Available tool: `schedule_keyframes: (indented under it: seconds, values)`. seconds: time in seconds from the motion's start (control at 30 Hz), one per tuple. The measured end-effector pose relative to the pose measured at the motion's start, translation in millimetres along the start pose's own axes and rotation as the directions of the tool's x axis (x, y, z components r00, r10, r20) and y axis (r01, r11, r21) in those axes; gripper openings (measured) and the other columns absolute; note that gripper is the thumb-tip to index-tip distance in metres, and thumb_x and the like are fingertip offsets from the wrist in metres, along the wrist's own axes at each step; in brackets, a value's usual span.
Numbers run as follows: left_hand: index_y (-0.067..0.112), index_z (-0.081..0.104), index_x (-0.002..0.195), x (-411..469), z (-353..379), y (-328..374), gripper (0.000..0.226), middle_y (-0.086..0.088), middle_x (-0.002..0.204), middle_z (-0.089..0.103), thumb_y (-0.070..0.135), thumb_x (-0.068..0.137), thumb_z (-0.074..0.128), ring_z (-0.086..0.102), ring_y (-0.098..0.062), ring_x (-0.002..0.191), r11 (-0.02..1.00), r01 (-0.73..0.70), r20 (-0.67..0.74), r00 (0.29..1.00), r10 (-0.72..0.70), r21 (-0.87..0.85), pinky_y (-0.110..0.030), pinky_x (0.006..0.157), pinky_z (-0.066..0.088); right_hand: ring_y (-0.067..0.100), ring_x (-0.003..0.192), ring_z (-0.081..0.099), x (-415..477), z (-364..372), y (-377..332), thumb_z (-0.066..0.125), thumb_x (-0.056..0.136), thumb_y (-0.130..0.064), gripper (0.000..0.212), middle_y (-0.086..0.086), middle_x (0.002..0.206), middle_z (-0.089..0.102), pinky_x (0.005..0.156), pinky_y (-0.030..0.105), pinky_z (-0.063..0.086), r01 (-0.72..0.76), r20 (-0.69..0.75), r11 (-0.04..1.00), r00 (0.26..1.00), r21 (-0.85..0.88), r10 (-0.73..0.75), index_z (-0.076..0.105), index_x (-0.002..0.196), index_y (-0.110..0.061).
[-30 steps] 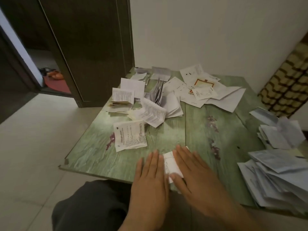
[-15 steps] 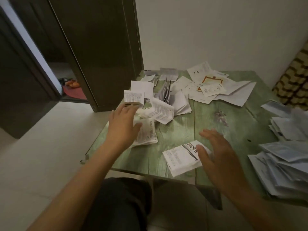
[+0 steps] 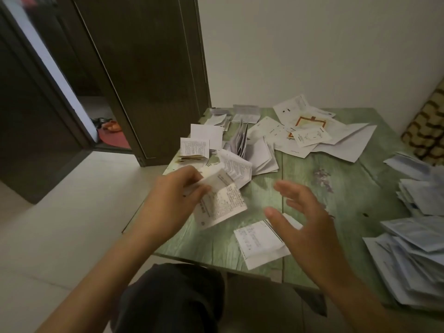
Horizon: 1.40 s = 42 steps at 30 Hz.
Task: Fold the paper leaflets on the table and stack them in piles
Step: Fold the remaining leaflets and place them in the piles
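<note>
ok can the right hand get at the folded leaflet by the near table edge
Probably yes. The right hand is open right above the folded leaflet, with nothing lying between them; the left hand is off to the side gripping a second leaflet.

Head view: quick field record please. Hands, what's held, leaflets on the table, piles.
left hand: grips printed leaflet, which bends in the grip
right hand: open, fingers spread, holds nothing; overlaps one corner of the folded leaflet, contact unclear
folded leaflet: flat, near front edge of the table
table: green, wood-grain top
folded stacks: far left of the table
loose sheets: far side, unfolded, overlapping
right pile: overlapping sheets at right edge
</note>
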<state>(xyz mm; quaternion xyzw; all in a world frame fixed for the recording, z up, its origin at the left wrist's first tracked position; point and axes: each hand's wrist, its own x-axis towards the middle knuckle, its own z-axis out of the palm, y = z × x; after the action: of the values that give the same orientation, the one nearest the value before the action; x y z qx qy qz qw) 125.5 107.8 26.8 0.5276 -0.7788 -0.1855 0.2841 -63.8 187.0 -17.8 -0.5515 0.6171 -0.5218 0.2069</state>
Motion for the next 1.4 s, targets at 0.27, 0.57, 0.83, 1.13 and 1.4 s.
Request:
schedule_keyframes:
  seconds: [0.27, 0.57, 0.83, 1.13, 1.4]
  values:
    - [0.02, 0.068, 0.083, -4.0, 26.6, 15.5, 0.004, 0.015, 0.093, 0.068, 0.019, 0.083, 0.065, 0.06, -0.001, 0.093, 0.9, -0.385, -0.031, 0.922, 0.387, -0.205, -0.021, 0.084, 0.049, 0.005, 0.068, 0.063, 33.2, -15.0, 14.7, 0.064, 0.08, -0.006, 0.004, 0.004, 0.077, 0.07, 0.071, 0.003, 0.047, 0.419, -0.062, 0.839, 0.882, -0.347, -0.467, 0.069, 0.081, -0.005]
    - [0.024, 0.069, 0.073, -45.7, 87.1, -4.9, 0.035, 0.008, 0.086, 0.073, 0.026, 0.069, 0.034, 0.066, -0.017, 0.1, 0.881, -0.386, 0.211, 0.918, 0.337, 0.274, -0.037, 0.091, 0.046, 0.023, 0.093, 0.07, -25.9, -18.0, 71.0, 0.082, 0.045, 0.006, 0.05, 0.007, 0.099, 0.073, 0.082, 0.05, 0.05, 0.483, 0.321, 0.613, 0.875, -0.625, -0.362, 0.074, 0.092, -0.008]
    - [0.034, 0.015, 0.145, -35.9, 93.4, 21.5, 0.074, 0.008, 0.146, 0.025, 0.055, 0.085, 0.053, 0.022, -0.014, 0.134, 0.944, -0.048, 0.397, 0.914, -0.091, 0.326, -0.034, 0.108, 0.017, 0.011, 0.102, 0.06, -29.3, -13.7, 63.7, 0.067, 0.082, -0.016, 0.015, -0.003, 0.106, 0.07, 0.093, 0.025, 0.04, 0.179, 0.16, 0.861, 0.98, -0.477, -0.115, 0.073, 0.095, -0.014]
    - [0.011, 0.058, 0.109, 16.5, 88.4, 33.0, 0.041, 0.002, 0.098, 0.056, 0.025, 0.075, 0.077, 0.052, -0.015, 0.086, 0.957, 0.198, 0.606, 0.741, -0.288, 0.213, -0.025, 0.071, 0.044, 0.019, 0.085, 0.06, -29.6, -0.2, 62.6, 0.083, 0.064, -0.005, 0.026, -0.001, 0.092, 0.066, 0.076, 0.024, 0.042, 0.139, 0.098, 0.855, 0.99, -0.499, -0.104, 0.068, 0.08, -0.019]
    - [0.018, 0.06, 0.097, 12.4, 66.2, 3.5, 0.009, -0.002, 0.105, 0.062, 0.019, 0.09, 0.055, 0.055, -0.023, 0.103, 0.894, 0.006, 0.315, 0.935, -0.164, 0.447, -0.035, 0.084, 0.04, 0.023, 0.095, 0.065, -18.1, 36.4, 41.9, 0.039, 0.082, -0.036, 0.039, 0.002, 0.106, 0.068, 0.078, 0.038, 0.051, 0.298, 0.278, 0.71, 0.949, -0.638, -0.148, 0.072, 0.098, -0.024]
